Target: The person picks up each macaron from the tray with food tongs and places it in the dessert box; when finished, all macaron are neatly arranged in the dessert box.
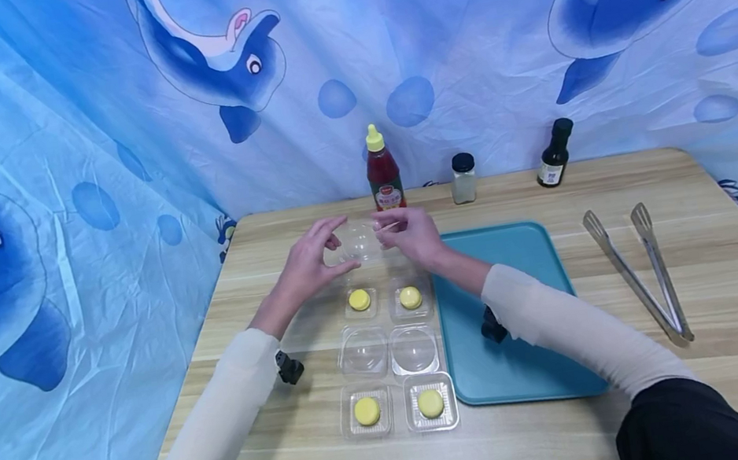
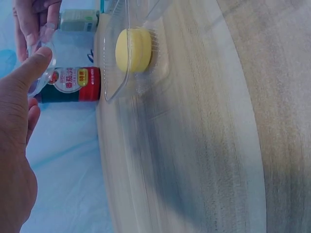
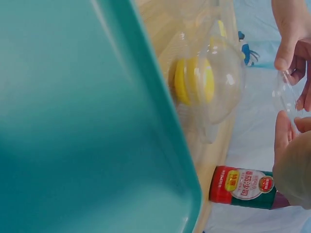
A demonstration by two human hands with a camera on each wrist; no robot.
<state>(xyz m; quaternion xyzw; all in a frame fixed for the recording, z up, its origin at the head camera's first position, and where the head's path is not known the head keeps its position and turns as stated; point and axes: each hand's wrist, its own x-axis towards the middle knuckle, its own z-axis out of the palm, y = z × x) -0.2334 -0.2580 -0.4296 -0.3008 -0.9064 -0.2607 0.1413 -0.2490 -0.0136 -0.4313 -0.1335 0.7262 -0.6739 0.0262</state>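
Note:
Both hands hold a clear plastic domed lid [image 1: 362,240] above the back of the table. My left hand [image 1: 316,260] pinches its left edge between thumb and fingers, the thumb [image 2: 43,54] showing in the left wrist view. My right hand [image 1: 410,236] pinches its right edge. Just below, a yellow macaron-like cake [image 1: 359,300] sits in a clear box; whether the lid joins that box I cannot tell. Beside it, another yellow cake [image 3: 187,81] has a clear dome [image 3: 228,82] over it. Two similar cakes [image 1: 367,411] lie in front boxes, with upturned lids [image 1: 363,352] behind.
A teal tray [image 1: 475,365] lies under my right forearm, close beside the boxes. Metal tongs [image 1: 649,283] rest at the right. Along the back stand a ketchup bottle [image 1: 385,180], a black-capped jar [image 1: 464,180] and a dark bottle [image 1: 554,154]. Behind hangs a blue curtain [image 1: 467,24].

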